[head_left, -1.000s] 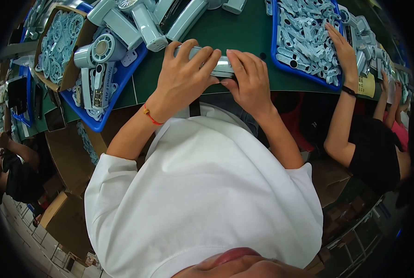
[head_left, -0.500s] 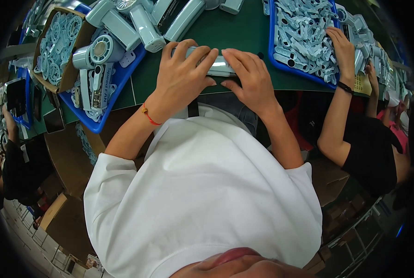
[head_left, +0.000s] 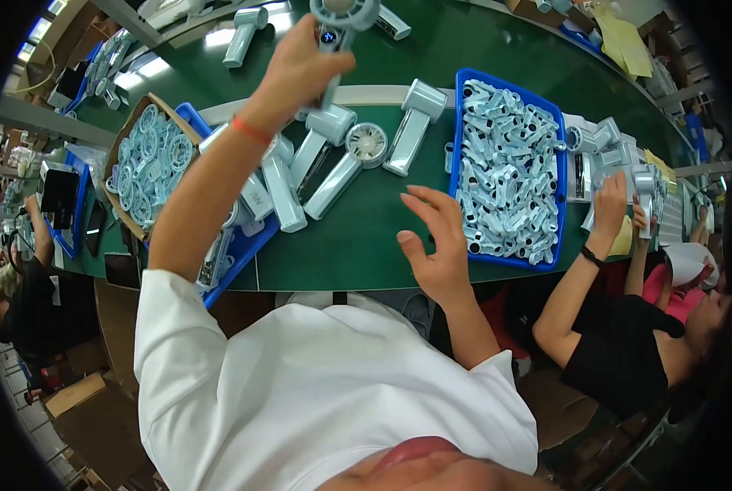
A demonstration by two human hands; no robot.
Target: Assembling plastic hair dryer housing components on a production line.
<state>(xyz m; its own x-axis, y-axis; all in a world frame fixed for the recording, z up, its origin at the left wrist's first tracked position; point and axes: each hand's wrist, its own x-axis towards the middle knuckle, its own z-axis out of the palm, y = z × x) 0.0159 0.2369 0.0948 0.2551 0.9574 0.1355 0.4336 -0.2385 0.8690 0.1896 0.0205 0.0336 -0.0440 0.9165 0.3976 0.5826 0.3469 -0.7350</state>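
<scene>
At the view's upper edge, your left hand point(head_left: 300, 65) is closed around the handle of a pale blue fan point(head_left: 345, 11); its round head is cut off at the top, and your fingers hide part of the grip. That arm stretches forward over the green table point(head_left: 341, 254). Your right hand point(head_left: 441, 254), empty and loosely open, thumb apart, covers the blue tray's point(head_left: 561, 196) near left corner.

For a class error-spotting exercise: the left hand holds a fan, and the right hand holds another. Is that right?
Not quite: the right hand is empty and open, as the head view shows. The left hand does hold a fan.
</scene>
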